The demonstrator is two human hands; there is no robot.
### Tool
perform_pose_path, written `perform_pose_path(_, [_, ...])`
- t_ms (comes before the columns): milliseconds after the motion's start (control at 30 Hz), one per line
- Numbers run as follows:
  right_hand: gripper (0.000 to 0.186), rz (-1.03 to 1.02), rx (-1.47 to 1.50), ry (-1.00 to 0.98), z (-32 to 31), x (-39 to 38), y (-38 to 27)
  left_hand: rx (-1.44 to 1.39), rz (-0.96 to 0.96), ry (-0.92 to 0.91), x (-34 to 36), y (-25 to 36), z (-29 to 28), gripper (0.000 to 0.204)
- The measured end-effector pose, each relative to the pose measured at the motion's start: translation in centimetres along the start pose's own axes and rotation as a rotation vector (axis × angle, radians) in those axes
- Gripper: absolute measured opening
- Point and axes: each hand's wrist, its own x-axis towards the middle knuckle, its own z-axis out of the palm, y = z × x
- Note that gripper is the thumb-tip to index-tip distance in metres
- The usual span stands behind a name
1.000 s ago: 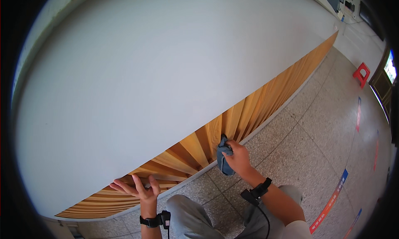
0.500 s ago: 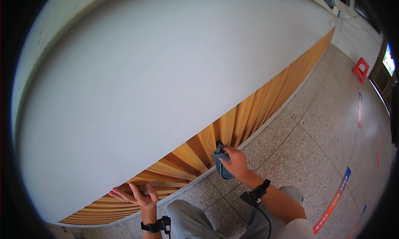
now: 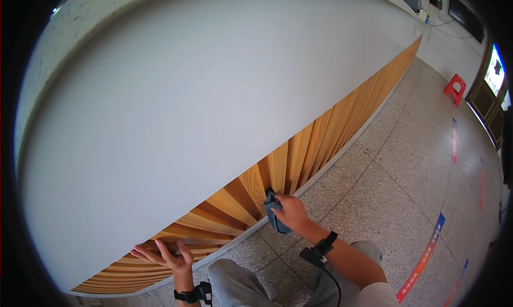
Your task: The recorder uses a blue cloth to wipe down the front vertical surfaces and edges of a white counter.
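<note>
My right hand [image 3: 292, 211] is closed round a bunched dark blue-grey cloth [image 3: 277, 220]. The top of the cloth meets the wooden slats [image 3: 224, 205] close to their lower edge, and its loose end hangs down beside the white base strip. To the left, my left hand [image 3: 173, 258] has its fingers spread, with the fingertips at the slats just under the white panel [image 3: 176, 109]. Nothing shows in that hand. Each wrist wears a black strap with a small box and a cable.
A speckled counter top [image 3: 69, 45] curves along the upper left. Speckled tiles [image 3: 347, 200] cover the floor on the right, with red and blue strips [image 3: 422, 261] stuck on it. Farther off stand a red stool [image 3: 455, 89] and a dark door [image 3: 483, 98]. My bent knees are just below the hands.
The whole view has shifted a little, so slats, hands and floor strips sit farther left in the picture. The cloth is slightly lower against the slats; both hands keep their pose.
</note>
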Motion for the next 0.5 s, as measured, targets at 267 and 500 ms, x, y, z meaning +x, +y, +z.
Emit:
perform_pose_path(267, [0.04,0.048,-0.042,-0.094,-0.2,0.7,0.5,0.01,-0.025,-0.025,-1.0,-0.4,0.4,0.063])
perform_pose_path(500, [0.039,0.03,0.02,-0.169,-1.3,1.1,0.7,0.015,-0.028,-0.007,-0.5,-0.1,0.0,0.06])
